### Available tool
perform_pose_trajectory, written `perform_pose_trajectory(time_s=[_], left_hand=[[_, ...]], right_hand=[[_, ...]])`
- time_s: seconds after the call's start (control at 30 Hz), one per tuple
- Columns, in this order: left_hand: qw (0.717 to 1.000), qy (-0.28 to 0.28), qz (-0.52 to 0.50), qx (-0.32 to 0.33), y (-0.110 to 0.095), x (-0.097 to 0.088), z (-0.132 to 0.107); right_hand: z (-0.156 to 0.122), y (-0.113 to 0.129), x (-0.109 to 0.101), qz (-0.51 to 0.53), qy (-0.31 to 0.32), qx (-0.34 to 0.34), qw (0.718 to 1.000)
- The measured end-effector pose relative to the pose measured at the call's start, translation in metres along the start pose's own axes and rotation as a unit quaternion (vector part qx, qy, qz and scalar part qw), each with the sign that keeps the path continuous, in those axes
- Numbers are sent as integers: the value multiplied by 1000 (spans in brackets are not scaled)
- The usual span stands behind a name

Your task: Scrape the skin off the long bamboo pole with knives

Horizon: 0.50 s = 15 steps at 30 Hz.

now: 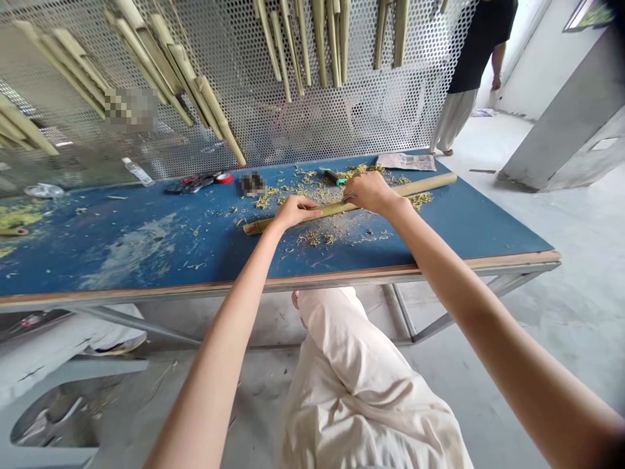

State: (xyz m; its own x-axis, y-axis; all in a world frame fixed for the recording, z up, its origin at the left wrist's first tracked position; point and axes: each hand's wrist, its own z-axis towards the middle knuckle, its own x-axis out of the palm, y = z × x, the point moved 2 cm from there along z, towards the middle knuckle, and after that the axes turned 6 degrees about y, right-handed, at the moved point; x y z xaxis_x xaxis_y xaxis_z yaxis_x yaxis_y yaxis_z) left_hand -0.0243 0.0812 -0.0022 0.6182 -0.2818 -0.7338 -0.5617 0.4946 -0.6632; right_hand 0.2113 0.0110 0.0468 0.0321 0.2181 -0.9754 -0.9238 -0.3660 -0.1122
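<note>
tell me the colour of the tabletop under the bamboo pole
The tabletop is blue, seen best in the head view.

Arms [222, 339] extend forward, right grip [370, 190] curled, left grip [294, 212] flatter.

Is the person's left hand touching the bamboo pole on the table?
Touching. The head view shows the left hand laid over the bamboo pole, toward its left end, with no gap.

The left hand [294, 212] holds a bamboo pole [424, 185] on a blue table [219, 255]; the right hand [372, 190] grips a metal tool [348, 196] against it, among scattered shavings [420, 200].
</note>
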Motion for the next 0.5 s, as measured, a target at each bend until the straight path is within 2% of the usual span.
perform_pose_trajectory(time_s=[0.13,0.27,0.5], left_hand=[[1000,1,5,0,-1,-1,0],[1000,4,7,2,-1,-1,0],[1000,-7,7,-2,1,0,1]], right_hand=[[-1,3,-3,-6,10,21,1000],[-1,7,-4,-4,6,7,1000],[-2,1,-3,-27,26,43,998]])
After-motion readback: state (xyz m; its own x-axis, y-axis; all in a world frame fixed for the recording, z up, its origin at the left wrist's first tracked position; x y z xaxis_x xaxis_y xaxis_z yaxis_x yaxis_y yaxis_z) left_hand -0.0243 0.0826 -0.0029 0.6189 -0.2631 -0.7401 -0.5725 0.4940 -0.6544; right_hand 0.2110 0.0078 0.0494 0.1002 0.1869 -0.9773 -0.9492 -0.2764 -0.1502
